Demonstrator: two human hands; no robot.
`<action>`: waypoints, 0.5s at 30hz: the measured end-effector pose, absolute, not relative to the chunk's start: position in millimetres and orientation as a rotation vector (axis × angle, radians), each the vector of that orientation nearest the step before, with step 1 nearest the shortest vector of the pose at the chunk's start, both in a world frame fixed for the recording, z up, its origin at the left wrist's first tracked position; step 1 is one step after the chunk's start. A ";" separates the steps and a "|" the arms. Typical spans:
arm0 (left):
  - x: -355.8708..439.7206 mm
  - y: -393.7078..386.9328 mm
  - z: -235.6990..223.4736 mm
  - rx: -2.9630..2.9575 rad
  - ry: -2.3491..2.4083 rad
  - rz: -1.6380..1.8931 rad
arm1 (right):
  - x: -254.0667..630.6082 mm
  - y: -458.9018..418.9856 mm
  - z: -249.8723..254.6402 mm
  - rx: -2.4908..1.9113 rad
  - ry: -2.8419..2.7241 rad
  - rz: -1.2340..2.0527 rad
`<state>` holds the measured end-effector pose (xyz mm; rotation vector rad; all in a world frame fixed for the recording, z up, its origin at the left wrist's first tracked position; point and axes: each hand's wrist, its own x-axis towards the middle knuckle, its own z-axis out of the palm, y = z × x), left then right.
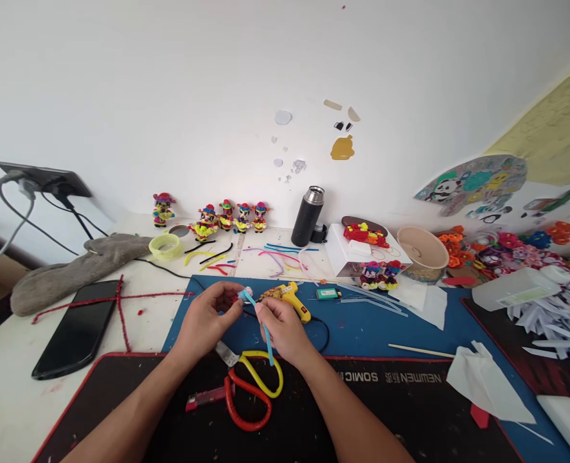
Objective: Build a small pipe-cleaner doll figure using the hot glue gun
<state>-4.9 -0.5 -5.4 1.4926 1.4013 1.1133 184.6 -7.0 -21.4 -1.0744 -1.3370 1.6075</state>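
My left hand is closed, pinching a small fuzzy piece in light blue, pink and red. My right hand grips a light-blue pipe cleaner; its upper end meets the fuzzy piece and its lower end hangs below my fingers. Just behind my right hand lies a yellow glue gun, partly covered by the hand. Under both hands, scissors with one red and one yellow handle rest on the black mat. Beside them is a red-handled tool, partly hidden by the scissors.
Several pipe-cleaner figures stand along the wall. Loose pipe cleaners, a black flask and a roll of tape are behind the hands. A phone lies left. Bottle, paper strips and tissue are right.
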 end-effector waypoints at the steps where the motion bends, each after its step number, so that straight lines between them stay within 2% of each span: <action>1: -4.6 -0.4 -5.4 1.461 1.388 1.110 | 184.6 -6.7 -22.5 -1.076 -1.344 1.599; 15: -2.8 1.8 5.0 1.191 1.259 1.097 | 183.7 -6.7 -22.1 -1.108 -1.455 1.483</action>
